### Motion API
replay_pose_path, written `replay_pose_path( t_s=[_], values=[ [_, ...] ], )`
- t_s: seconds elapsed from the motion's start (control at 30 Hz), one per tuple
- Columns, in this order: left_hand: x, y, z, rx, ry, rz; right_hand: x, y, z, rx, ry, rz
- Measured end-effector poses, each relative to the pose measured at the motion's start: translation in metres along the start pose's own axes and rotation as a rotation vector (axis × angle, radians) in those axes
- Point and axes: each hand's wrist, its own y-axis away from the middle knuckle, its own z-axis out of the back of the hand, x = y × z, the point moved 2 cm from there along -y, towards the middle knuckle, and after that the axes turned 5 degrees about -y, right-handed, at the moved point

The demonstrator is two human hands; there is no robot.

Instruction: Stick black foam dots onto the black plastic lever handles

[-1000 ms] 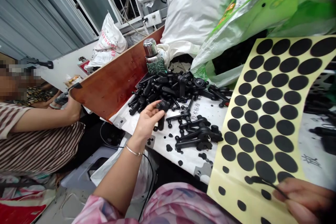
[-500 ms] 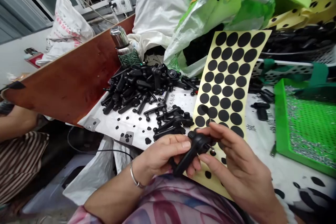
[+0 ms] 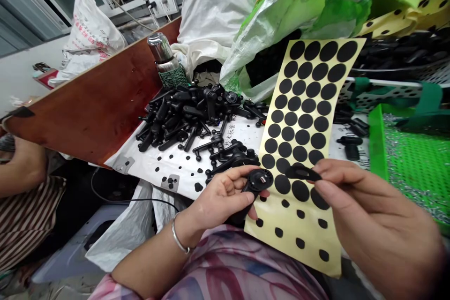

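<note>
Head view, from the left: a co-worker's bare arm (image 3: 26, 164) shows beyond the red-brown board (image 3: 94, 93) standing along the left edge of the worktop (image 3: 144, 159). A steel flask (image 3: 162, 49) stands beside the board, near a pile of black parts (image 3: 183, 115) heaped toward the worktop's far left corner. Around the near edge, the left hand (image 3: 225, 199) has its thumb and fingers closed on a black handle part (image 3: 260, 179), its round toothed face turned up. Behind it, a yellow sheet (image 3: 309, 262) of black dots slants across the near edge. Above the sheet, the right hand (image 3: 378, 208) pinches a thin black disc (image 3: 294, 170) with a hole, apart from the handle part. Farther right sits a green tray (image 3: 376, 136) of small metal pieces.
</note>
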Motion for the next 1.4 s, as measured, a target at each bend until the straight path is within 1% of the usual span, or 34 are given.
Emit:
replay_pose_path(
  t_s=[0.07, 0.17, 0.23, 0.3, 0.4, 0.63, 0.73, 0.9, 1.1, 1.3, 1.4],
  values=[
    [0.001, -0.002, -0.001, -0.037, -0.011, 0.007, 0.001, -0.005, 0.002, 0.068, -0.095, -0.209],
    [0.002, -0.003, -0.004, -0.064, -0.072, 0.004, 0.001, -0.008, -0.004, 0.207, -0.204, -0.497],
    [0.002, -0.003, -0.006, -0.074, -0.127, 0.006, 0.003, -0.009, -0.010, 0.265, -0.235, -0.618],
    [0.003, -0.002, -0.007, -0.082, -0.178, 0.012, 0.004, -0.011, -0.016, 0.292, -0.247, -0.668],
    [0.003, -0.001, -0.009, -0.091, -0.206, 0.023, 0.004, -0.012, -0.020, 0.320, -0.251, -0.669],
    [0.000, 0.000, -0.011, -0.100, -0.221, 0.047, 0.001, -0.013, -0.022, 0.371, -0.229, -0.637],
    [0.001, 0.000, -0.011, -0.089, -0.242, 0.044, -0.003, -0.014, -0.023, 0.365, -0.203, -0.629],
    [0.003, 0.000, -0.009, -0.068, -0.270, 0.023, -0.007, -0.014, -0.021, 0.346, -0.149, -0.574],
    [0.003, 0.000, -0.010, -0.067, -0.277, 0.025, -0.009, -0.013, -0.022, 0.350, -0.164, -0.576],
    [0.008, -0.001, -0.010, -0.041, -0.271, -0.004, -0.012, -0.012, -0.022, 0.345, -0.162, -0.569],
    [0.009, -0.002, -0.009, -0.039, -0.278, 0.002, -0.013, -0.010, -0.021, 0.338, -0.166, -0.569]
  ],
)
